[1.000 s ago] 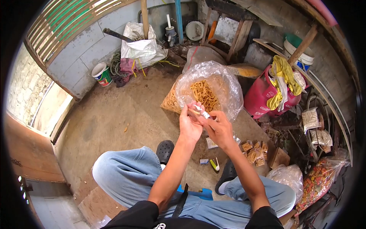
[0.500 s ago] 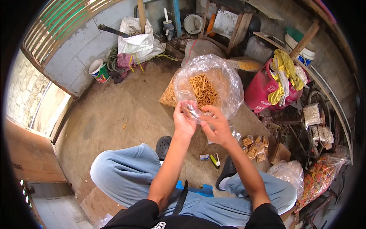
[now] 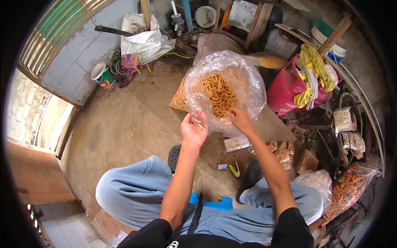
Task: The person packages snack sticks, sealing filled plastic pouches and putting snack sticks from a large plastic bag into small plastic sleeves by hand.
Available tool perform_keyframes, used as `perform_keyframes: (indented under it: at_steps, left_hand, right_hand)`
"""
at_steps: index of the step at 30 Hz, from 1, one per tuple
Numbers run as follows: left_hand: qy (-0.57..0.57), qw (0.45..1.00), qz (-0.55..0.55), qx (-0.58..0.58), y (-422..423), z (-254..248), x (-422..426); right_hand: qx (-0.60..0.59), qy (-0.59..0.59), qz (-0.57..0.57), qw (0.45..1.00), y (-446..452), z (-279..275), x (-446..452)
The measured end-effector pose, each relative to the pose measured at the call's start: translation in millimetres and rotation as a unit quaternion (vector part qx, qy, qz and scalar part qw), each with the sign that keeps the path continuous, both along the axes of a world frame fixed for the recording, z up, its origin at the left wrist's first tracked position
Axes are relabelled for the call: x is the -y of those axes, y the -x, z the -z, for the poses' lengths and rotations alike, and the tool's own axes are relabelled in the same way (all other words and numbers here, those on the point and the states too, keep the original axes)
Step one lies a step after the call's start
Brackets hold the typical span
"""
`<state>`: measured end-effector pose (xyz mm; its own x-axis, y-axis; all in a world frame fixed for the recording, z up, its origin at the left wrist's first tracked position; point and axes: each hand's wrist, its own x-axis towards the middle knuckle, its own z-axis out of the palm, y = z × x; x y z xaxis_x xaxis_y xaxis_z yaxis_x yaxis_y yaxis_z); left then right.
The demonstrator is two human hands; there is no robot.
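My left hand (image 3: 194, 130) is palm up with its fingers curled around a few brown stick snacks (image 3: 198, 123). Whether a thin clear bag wraps them, I cannot tell. Before me stands a large clear plastic bag (image 3: 253, 89), its mouth wide and rolled back, with a heap of brown snack sticks (image 3: 220, 94) inside. At its near edge is my right hand (image 3: 242, 120), fingertips pinched together just by the heap; anything between them is too small to make out. A stack of clear plastic sleeves (image 3: 237, 144) lies on the floor below this hand.
Small filled snack packets (image 3: 283, 155) lie right of my forearm. A green stapler (image 3: 234, 170) and a small box (image 3: 222, 167) rest between my feet. Farther right are a pink tub (image 3: 285, 89) with yellow cloths and a bag of colourful snacks (image 3: 349, 188).
My hands were together over a small clear bag; now they are apart. The right has moved to the big bag's near edge, while the left has turned palm up with snacks showing.
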<state>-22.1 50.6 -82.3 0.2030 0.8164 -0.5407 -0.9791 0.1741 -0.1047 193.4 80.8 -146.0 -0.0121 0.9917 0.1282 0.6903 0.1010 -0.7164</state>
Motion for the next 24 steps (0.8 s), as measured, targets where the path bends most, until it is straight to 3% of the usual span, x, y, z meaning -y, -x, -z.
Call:
perform_keyframes:
  at_steps: [5,8,10,14,20,22,23,24]
  left_hand:
    - [0.013,1.0,0.01,0.016,4,12,-5]
    - [0.011,1.0,0.003,0.023,9,12,-9]
    - [0.017,1.0,-0.004,0.021,11,13,-13]
    - [0.002,1.0,-0.005,0.02,17,20,-19]
    - [-0.002,1.0,-0.007,0.025,18,21,-24]
    - [0.008,1.0,-0.005,0.029,17,21,-24]
    - [0.016,0.999,-0.003,0.033,16,20,-25]
    - [0.017,0.999,-0.005,0.033,16,21,-25]
  right_hand:
    - [0.098,0.028,-0.034,0.994,22,30,-38]
    - [0.18,0.109,-0.081,0.974,29,52,-56]
    - [0.255,-0.032,-0.087,0.962,31,68,-61]
    - [0.229,-0.012,-0.072,0.971,36,75,-67]
    - [0.233,0.14,-0.119,0.955,27,61,-84]
    - [0.075,0.241,-0.039,0.967,26,51,-85]
    - [0.075,0.241,-0.04,0.967,23,61,-90]
    - [0.078,0.159,-0.04,0.983,17,82,-97]
